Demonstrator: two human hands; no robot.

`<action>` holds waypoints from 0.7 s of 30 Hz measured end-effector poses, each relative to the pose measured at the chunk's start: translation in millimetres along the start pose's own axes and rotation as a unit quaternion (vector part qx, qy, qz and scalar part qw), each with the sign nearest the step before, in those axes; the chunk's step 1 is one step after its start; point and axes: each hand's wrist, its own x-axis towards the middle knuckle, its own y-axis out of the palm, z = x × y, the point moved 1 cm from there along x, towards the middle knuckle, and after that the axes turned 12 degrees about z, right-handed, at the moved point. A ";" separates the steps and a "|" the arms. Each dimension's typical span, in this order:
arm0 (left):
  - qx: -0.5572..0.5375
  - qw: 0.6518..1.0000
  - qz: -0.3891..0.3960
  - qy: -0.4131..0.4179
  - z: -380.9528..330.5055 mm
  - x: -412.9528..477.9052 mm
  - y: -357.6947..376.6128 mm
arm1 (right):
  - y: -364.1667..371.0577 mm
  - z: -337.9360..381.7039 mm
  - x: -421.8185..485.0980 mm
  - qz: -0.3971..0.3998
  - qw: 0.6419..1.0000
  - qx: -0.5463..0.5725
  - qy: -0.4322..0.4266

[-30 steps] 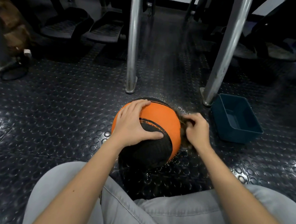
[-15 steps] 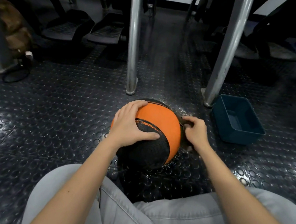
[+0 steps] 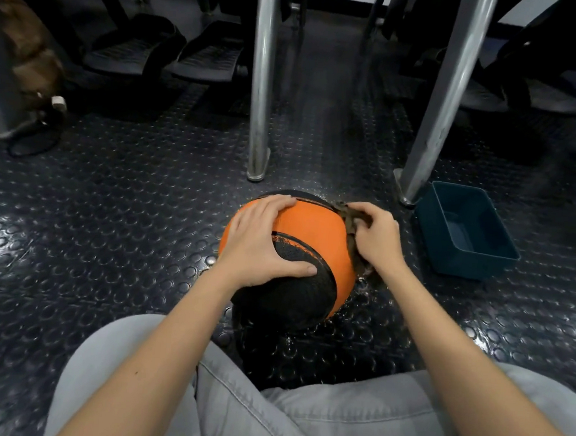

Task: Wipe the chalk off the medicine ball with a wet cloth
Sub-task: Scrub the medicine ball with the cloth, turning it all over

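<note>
While your left hand [image 3: 261, 243] lies spread over the ball [image 3: 310, 224] at its nine o'clock side, fingers fairly straight and thumb pressed on the black panel, it steadies rather than grips. The ball sits on the studded floor [image 3: 111, 213] just ahead of your knees. At the ball's three o'clock side your right hand [image 3: 378, 242] is curled round a brown cloth [image 3: 349, 225], pressing it to the orange panel. A blue tub [image 3: 462, 267] stands further out at three o'clock, apart from the ball. Judgement: wiping is under way. Next move calls for turning the ball to bring unwiped surface under the cloth; chalk residue cannot be made out from here.
</note>
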 end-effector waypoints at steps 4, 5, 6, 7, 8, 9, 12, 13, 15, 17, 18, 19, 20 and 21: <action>0.027 1.000 -0.008 0.014 -9.8 2.4 5.3 | -4.5 28.9 -13.8 -0.013 0.998 0.022 -0.055; 0.027 0.999 -0.013 0.015 -10.2 3.2 5.7 | -1.9 43.4 -22.2 -0.009 0.993 0.020 -0.115; 0.025 0.999 -0.019 0.015 -9.3 4.4 5.6 | 3.9 57.5 -32.2 0.003 0.985 0.002 -0.175; 0.019 0.999 -0.023 0.015 -8.0 5.4 4.9 | 10.8 66.7 -40.4 0.018 0.975 -0.028 -0.218; 0.011 1.000 -0.023 0.011 -7.3 5.7 4.1 | 13.7 70.2 -42.8 0.023 0.969 -0.056 -0.241; 0.006 1.000 -0.020 0.007 -7.0 5.4 3.6 | 12.8 65.1 -37.1 0.013 0.969 -0.071 -0.237; 0.014 1.000 -0.007 0.013 -6.9 3.0 3.2 | 2.0 19.9 -5.1 -0.019 0.990 -0.092 -0.104; 0.016 1.000 -0.004 0.017 -6.0 2.0 4.1 | -0.9 3.6 0.5 -0.014 0.996 -0.071 -0.048; 0.017 1.000 -0.002 0.023 -4.8 -0.1 5.3 | 0.4 -9.5 -0.4 -0.016 1.000 -0.020 0.008; 0.018 1.000 -0.009 0.017 -2.7 0.6 4.8 | 3.7 5.3 -8.6 -0.039 0.999 0.000 -0.023; 0.016 1.000 -0.016 0.010 -1.9 2.0 3.9 | 4.3 19.0 -13.1 -0.051 0.996 0.005 -0.069; 0.012 1.000 -0.026 0.003 -1.8 3.3 3.2 | 5.2 33.8 -19.0 -0.052 0.991 0.003 -0.124; 0.002 0.999 -0.039 -0.003 -1.7 4.6 1.5 | 8.3 48.8 -26.7 -0.041 0.981 -0.019 -0.187; -0.011 0.999 -0.050 -0.010 -1.2 6.4 0.0 | 14.1 60.1 -36.3 -0.024 0.968 -0.051 -0.243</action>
